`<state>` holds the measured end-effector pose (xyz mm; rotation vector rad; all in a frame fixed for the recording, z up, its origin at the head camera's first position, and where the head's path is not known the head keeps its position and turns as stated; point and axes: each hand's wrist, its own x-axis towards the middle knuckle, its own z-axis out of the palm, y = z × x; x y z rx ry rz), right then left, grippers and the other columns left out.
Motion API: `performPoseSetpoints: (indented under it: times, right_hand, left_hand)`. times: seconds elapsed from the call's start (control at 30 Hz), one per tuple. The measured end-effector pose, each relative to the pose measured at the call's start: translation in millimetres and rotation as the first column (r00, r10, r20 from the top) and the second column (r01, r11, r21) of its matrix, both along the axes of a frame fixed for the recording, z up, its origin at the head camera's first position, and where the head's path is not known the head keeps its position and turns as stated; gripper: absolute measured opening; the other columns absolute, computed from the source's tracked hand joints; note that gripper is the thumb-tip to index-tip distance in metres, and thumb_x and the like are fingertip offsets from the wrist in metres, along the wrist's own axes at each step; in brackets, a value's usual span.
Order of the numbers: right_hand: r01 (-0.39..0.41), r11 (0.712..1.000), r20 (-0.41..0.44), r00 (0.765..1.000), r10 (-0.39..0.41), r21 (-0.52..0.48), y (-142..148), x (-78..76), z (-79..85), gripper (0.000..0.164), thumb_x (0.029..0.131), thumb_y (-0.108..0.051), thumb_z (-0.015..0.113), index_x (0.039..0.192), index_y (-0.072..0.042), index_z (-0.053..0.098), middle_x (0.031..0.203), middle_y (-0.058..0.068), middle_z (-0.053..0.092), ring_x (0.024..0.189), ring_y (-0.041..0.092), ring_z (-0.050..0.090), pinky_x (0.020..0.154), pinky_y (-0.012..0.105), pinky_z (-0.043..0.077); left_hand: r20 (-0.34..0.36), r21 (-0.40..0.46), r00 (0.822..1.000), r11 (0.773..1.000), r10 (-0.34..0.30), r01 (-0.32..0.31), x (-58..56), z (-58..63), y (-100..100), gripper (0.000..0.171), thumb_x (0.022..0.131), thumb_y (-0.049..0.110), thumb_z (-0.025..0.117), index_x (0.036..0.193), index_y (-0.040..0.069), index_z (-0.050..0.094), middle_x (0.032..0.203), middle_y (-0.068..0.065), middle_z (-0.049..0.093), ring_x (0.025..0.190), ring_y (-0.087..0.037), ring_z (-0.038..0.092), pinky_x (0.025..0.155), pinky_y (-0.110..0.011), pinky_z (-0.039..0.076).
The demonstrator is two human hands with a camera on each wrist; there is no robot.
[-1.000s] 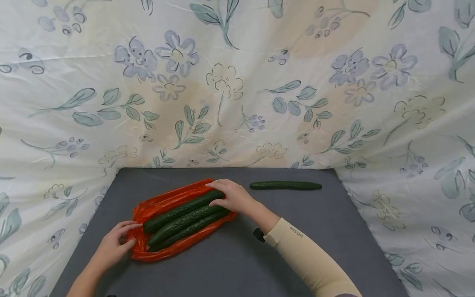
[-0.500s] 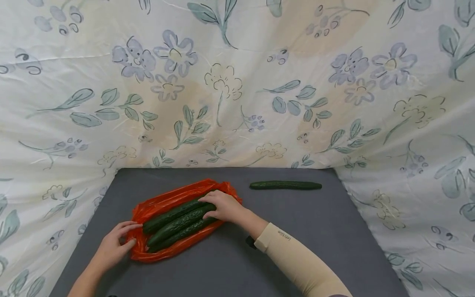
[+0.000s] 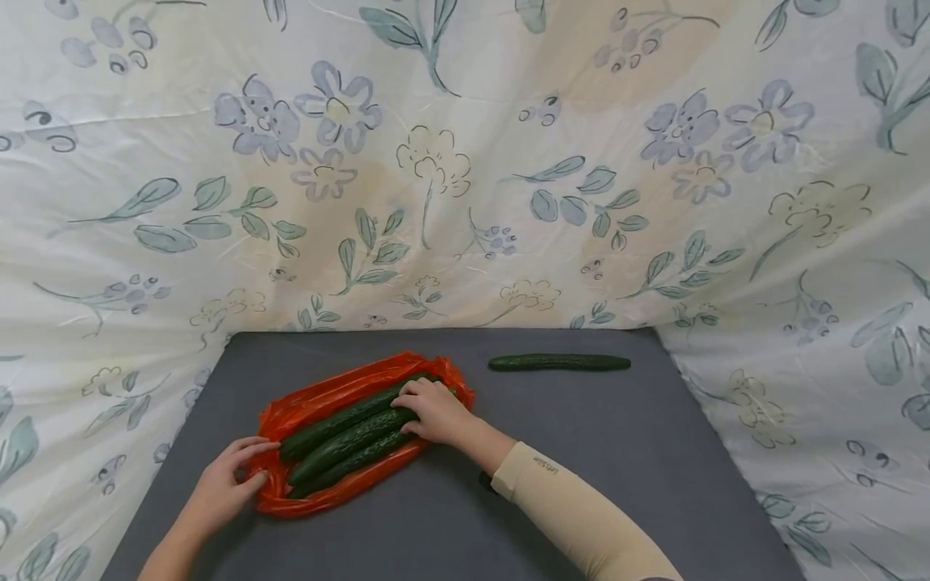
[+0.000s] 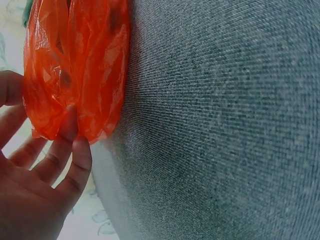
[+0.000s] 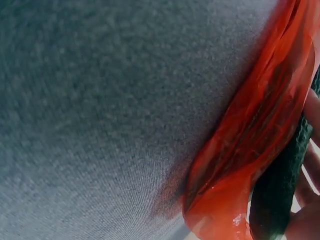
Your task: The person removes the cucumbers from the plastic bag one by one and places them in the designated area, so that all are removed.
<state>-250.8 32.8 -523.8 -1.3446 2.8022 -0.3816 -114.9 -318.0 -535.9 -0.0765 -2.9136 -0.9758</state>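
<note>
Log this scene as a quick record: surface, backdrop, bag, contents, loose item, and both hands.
Surface: gray tabletop
Backdrop: floral cloth
Bag: red, spread open
Contents: three cucumbers, side by side
Loose item: single cucumber, right of the bag
Left hand: touches the bag's left end
Right hand: fingers curled over the cucumbers

Right hand (image 3: 434, 413) off bag's (image 3: 330, 390) far edge

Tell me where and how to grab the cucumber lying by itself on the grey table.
Grip the lone cucumber at its middle, probably from above and the near side, thumb on the near flank, fingers over the far one. It is long, slim and lies crosswise on the grey table, apart from the red bag; the right hand is nearer.
</note>
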Motion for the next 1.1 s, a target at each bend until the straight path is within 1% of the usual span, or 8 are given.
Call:
performPoseSetpoints:
  times: [0.17, 0.3, 0.4, 0.57, 0.73, 0.83, 0.93, 1.1]
  right_hand:
    - [0.016, 1.0, 0.004, 1.0, -0.016, -0.003, -2.5, -0.5, -1.0, 0.042, 0.09, -0.036, 0.073, 0.13, -0.024, 0.067, 0.125, -0.004, 0.061, 0.114, 0.015, 0.056, 0.091, 0.031, 0.046]
    - [0.016, 1.0, 0.001, 1.0, -0.016, 0.022, -4.4, -1.6, -2.3, 0.038, 0.092, -0.035, 0.07, 0.129, -0.025, 0.068, 0.123, -0.005, 0.06, 0.112, 0.014, 0.055, 0.087, 0.027, 0.043]
    - [0.001, 0.999, -0.019, 1.0, 0.0, 0.051, -4.4, -1.3, -1.9, 0.037, 0.094, -0.035, 0.068, 0.13, -0.025, 0.066, 0.125, -0.005, 0.059, 0.115, 0.014, 0.053, 0.088, 0.027, 0.042]
    - [-0.034, 0.996, -0.136, 0.99, 0.045, 0.084, -6.1, 1.2, 2.8, 0.035, 0.096, -0.036, 0.066, 0.128, -0.025, 0.065, 0.128, -0.005, 0.057, 0.118, 0.014, 0.052, 0.091, 0.03, 0.043]
    - [-0.061, 0.994, -0.241, 0.967, 0.081, 0.088, -10.4, 2.8, 6.8, 0.033, 0.096, -0.036, 0.065, 0.127, -0.024, 0.065, 0.128, -0.004, 0.056, 0.119, 0.015, 0.051, 0.093, 0.032, 0.044]
    - [-0.072, 0.994, -0.282, 0.955, 0.094, 0.087, -11.3, 3.2, 9.4, 0.033, 0.097, -0.037, 0.065, 0.127, -0.023, 0.064, 0.129, -0.004, 0.056, 0.118, 0.015, 0.051, 0.093, 0.031, 0.045]
    - [-0.087, 0.994, -0.303, 0.948, 0.102, 0.06, -10.5, 3.2, 14.5, 0.034, 0.097, -0.035, 0.066, 0.128, -0.022, 0.063, 0.129, -0.003, 0.055, 0.118, 0.015, 0.051, 0.094, 0.031, 0.045]
    - [-0.124, 0.992, -0.351, 0.93, 0.107, -0.026, -7.1, 1.5, 27.0, 0.034, 0.095, -0.032, 0.069, 0.126, -0.02, 0.064, 0.126, -0.002, 0.057, 0.115, 0.015, 0.053, 0.091, 0.03, 0.046]
  left_hand:
    - [0.02, -0.004, 1.0, 1.0, 0.006, -0.006, 1.4, -0.7, 0.5, 0.036, 0.086, 0.006, 0.071, 0.122, 0.009, 0.071, 0.13, -0.016, 0.06, 0.102, -0.023, 0.056, 0.068, -0.025, 0.046]
    - [0.051, 0.017, 0.999, 1.0, 0.01, -0.011, 2.2, -1.3, 1.4, 0.037, 0.086, 0.006, 0.07, 0.123, 0.009, 0.07, 0.131, -0.016, 0.059, 0.097, -0.019, 0.052, 0.064, -0.025, 0.043]
    - [0.056, 0.025, 0.998, 1.0, 0.01, -0.012, 2.4, -1.0, 2.0, 0.038, 0.086, 0.005, 0.07, 0.124, 0.009, 0.07, 0.132, -0.016, 0.058, 0.095, -0.017, 0.051, 0.062, -0.025, 0.041]
    - [0.041, 0.016, 0.999, 1.0, 0.007, -0.008, 2.2, 1.0, 1.9, 0.037, 0.086, 0.005, 0.07, 0.123, 0.008, 0.07, 0.131, -0.017, 0.059, 0.098, -0.02, 0.053, 0.063, -0.025, 0.041]
    - [0.034, -0.018, 0.999, 1.0, -0.005, 0.005, 0.3, 2.0, -1.6, 0.04, 0.086, 0.007, 0.071, 0.126, 0.006, 0.068, 0.131, -0.021, 0.058, 0.109, -0.036, 0.059, 0.072, -0.033, 0.05]
    - [0.027, -0.027, 1.0, 1.0, -0.01, 0.011, -0.5, 2.7, -3.3, 0.041, 0.087, 0.009, 0.071, 0.127, 0.005, 0.067, 0.132, -0.023, 0.058, 0.113, -0.042, 0.06, 0.075, -0.037, 0.052]
    - [0.012, -0.025, 1.0, 1.0, -0.012, 0.012, -0.7, 3.1, -4.4, 0.04, 0.086, 0.008, 0.071, 0.126, 0.006, 0.068, 0.131, -0.022, 0.059, 0.112, -0.04, 0.06, 0.073, -0.034, 0.051]
    - [0.003, -0.031, 1.0, 0.999, -0.007, 0.008, -1.0, 2.3, -5.7, 0.039, 0.085, 0.007, 0.071, 0.124, 0.007, 0.069, 0.13, -0.019, 0.06, 0.104, -0.031, 0.06, 0.07, -0.028, 0.05]
